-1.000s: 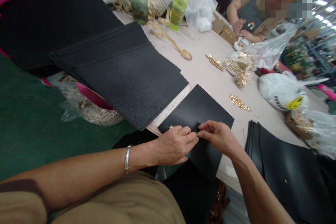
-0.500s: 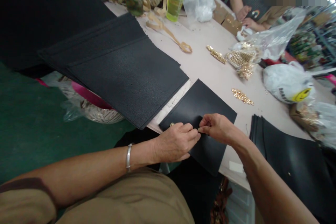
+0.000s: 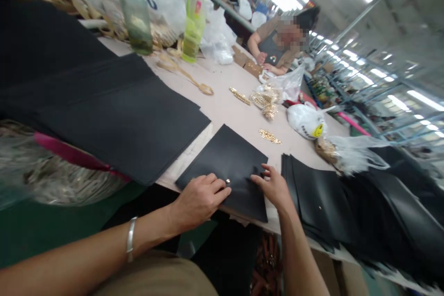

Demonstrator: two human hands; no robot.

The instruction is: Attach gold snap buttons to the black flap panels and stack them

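Note:
A black leather panel (image 3: 225, 157) lies at the table's front edge, with a small gold stud (image 3: 228, 181) on its surface. Just left of the stud, my left hand (image 3: 201, 199) rests on the panel with fingers curled and thumb close to the index finger. Whatever may be inside those fingers is hidden. My right hand (image 3: 274, 188) is over the panel's right edge, thumb and fingers apart, with no object visible in it.
Large black sheets (image 3: 132, 115) are stacked at left, more black panels (image 3: 312, 189) at right. Behind lie gold pieces (image 3: 269, 136), bagged gold parts (image 3: 265, 99), a white bag (image 3: 305, 120), a green bottle (image 3: 192, 27) and a blue-capped bottle (image 3: 135, 14). A co-worker (image 3: 277, 46) sits across.
My hands have parted: the right has moved off to the panel's right edge and its fingers have spread. The gold stud between them now shows. The view has tilted up.

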